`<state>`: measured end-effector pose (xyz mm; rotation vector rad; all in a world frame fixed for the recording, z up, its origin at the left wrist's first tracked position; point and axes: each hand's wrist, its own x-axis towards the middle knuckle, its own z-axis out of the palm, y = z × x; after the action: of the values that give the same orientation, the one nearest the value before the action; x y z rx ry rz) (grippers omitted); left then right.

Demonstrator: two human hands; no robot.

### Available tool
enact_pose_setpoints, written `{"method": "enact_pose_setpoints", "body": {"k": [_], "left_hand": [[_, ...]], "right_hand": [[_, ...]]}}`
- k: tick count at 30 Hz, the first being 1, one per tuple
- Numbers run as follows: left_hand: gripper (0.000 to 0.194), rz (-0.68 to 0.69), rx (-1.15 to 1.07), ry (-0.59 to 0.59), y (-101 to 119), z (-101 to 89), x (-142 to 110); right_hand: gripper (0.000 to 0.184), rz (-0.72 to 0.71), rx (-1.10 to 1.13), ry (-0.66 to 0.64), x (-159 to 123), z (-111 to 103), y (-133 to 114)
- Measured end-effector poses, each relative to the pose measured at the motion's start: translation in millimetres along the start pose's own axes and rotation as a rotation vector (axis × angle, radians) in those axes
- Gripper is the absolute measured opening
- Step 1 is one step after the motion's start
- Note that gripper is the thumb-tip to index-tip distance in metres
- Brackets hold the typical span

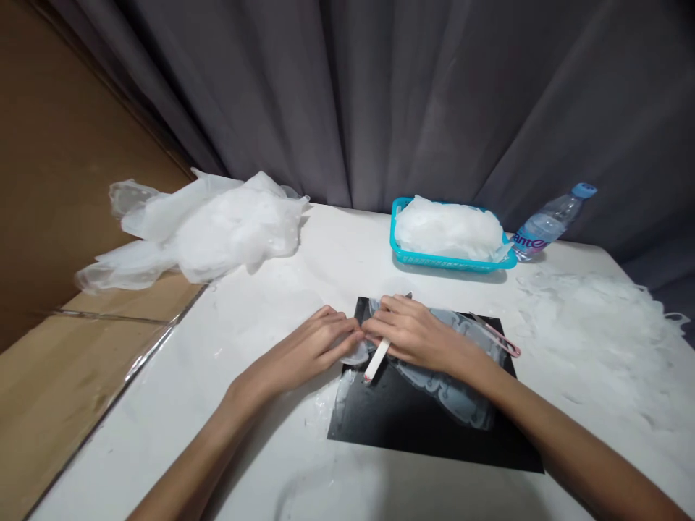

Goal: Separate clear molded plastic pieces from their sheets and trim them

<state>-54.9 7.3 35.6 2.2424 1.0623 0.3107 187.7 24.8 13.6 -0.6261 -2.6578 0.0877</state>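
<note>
A thin translucent sheet [439,387] with a scalloped, embossed pattern lies across a black board [402,420] on the white table. My left hand [326,339] is closed at the board's left edge, its fingertips pinching a clear edge of this sheet. Touching those fingertips is my right hand [407,329], closed around a slim white-handled tool [377,362]. The tool slants across the board; a dark tip shows beyond my knuckles, its exact kind unclear. A small pink-handled tool [502,340] rests at the board's right edge. My fingers hide part of the sheet.
A turquoise basket [456,260] holding white translucent pieces stands at the back, beside a tilted-looking water bottle [551,223]. Translucent scraps [608,340] spread over the right side. A heap of filmy white material [233,224] lies back left, near cardboard [103,362]. Grey curtain [369,94] hangs behind.
</note>
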Motion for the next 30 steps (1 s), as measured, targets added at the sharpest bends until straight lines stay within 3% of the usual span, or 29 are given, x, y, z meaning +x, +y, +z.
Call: {"method": "enact_pose_setpoints", "body": {"k": [9,13,16,22,25,30], "left_hand": [[0.044,0.013,-0.081,-0.127,-17.6,-5.0,8.5],[0.044,-0.102,-0.080,0.013,-30.1,-16.2,6.6],[0.044,-0.215,-0.221,0.084,-32.6,-26.1,3.5],[0.043,-0.219,-0.234,0.097,-22.3,-28.7,-2.1],[0.042,-0.223,-0.268,0.051,-22.0,-30.2,-6.9],[0.032,-0.217,-0.623,0.022,-23.5,-35.7,-13.4]], "right_hand": [[0.028,-0.243,-0.191,0.071,-4.4,13.3,-8.4],[0.026,-0.286,-0.155,0.088,-13.2,9.1,-17.5],[0.025,-0.237,-0.153,0.048,-18.3,5.3,-21.2],[0.017,-0.037,-0.155,0.091,-15.6,-10.6,-12.3],[0.012,0.053,0.011,0.143,-12.8,-27.4,-11.2],[0.010,0.118,0.396,0.218,-5.2,-35.0,-23.8]]}}
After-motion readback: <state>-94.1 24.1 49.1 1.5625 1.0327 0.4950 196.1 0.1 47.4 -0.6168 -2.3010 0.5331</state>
